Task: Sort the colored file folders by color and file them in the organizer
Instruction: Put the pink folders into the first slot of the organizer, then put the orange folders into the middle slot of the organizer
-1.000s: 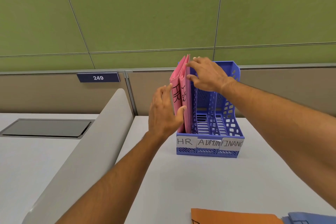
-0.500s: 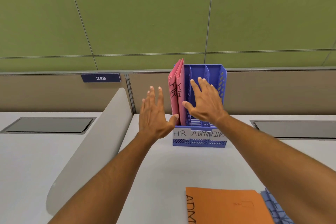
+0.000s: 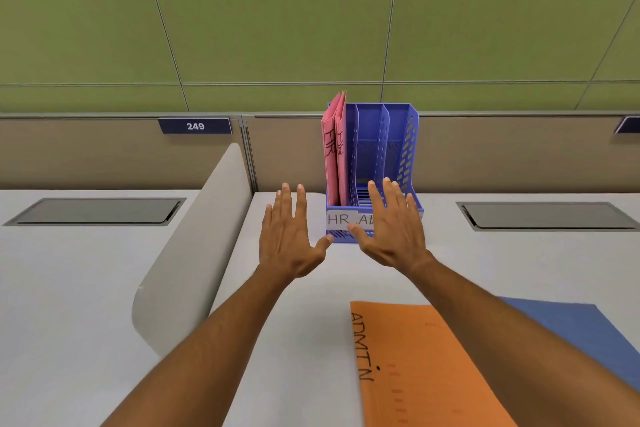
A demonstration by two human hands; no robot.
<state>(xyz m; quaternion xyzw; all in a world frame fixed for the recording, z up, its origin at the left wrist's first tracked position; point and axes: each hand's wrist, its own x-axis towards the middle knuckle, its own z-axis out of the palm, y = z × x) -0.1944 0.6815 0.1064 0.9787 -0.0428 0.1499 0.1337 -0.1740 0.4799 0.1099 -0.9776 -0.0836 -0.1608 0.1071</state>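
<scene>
A blue three-slot organizer (image 3: 408,149) stands against the partition at the desk's far edge. Two pink folders (image 3: 334,156) marked HR stand upright in its left slot, above a paper label reading HR; the other two slots hold nothing. My left hand (image 3: 289,236) hovers open just left of the organizer's front. In front of the organizer's base, my right hand (image 3: 393,229) is open too, fingers spread, covering the middle label. Neither hand holds anything. An orange folder (image 3: 426,367) marked ADMIN lies flat near me, with a blue folder (image 3: 581,333) partly under my right forearm.
A grey curved divider (image 3: 194,246) rises along the left side of the white desk (image 3: 311,322). Dark cable hatches (image 3: 97,212) (image 3: 547,215) sit flush in the desk on either side. Behind everything runs a green and beige partition with a plate reading 249 (image 3: 195,126).
Both hands have let go of the pink folders and drawn back toward me, open. The view has tilted down, showing more of the orange and blue folders.
</scene>
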